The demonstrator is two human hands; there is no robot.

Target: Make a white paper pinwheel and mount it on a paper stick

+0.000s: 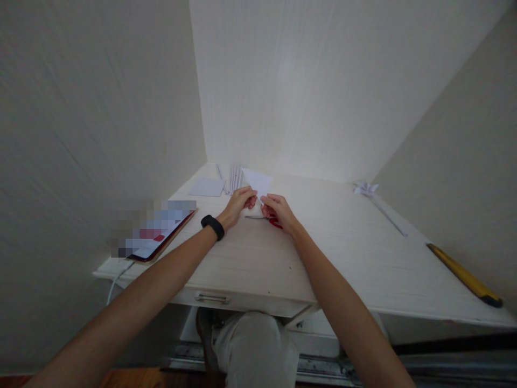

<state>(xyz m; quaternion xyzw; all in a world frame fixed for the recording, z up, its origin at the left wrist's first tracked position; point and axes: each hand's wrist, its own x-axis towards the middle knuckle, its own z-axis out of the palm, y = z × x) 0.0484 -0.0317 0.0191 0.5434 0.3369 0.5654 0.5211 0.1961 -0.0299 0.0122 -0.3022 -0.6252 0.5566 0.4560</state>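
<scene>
Left hand and right hand both pinch the near corner of the paper, fingers narrowed on it, apparently to fix a fold; the sheet rises just beyond the fingertips. Scissors lie under the right hand. Paper stack sits beyond the left hand.

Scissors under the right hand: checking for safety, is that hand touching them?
Cannot tell. In the head view the right hand overlaps the red-handled scissors, hiding any contact or gap.
</scene>
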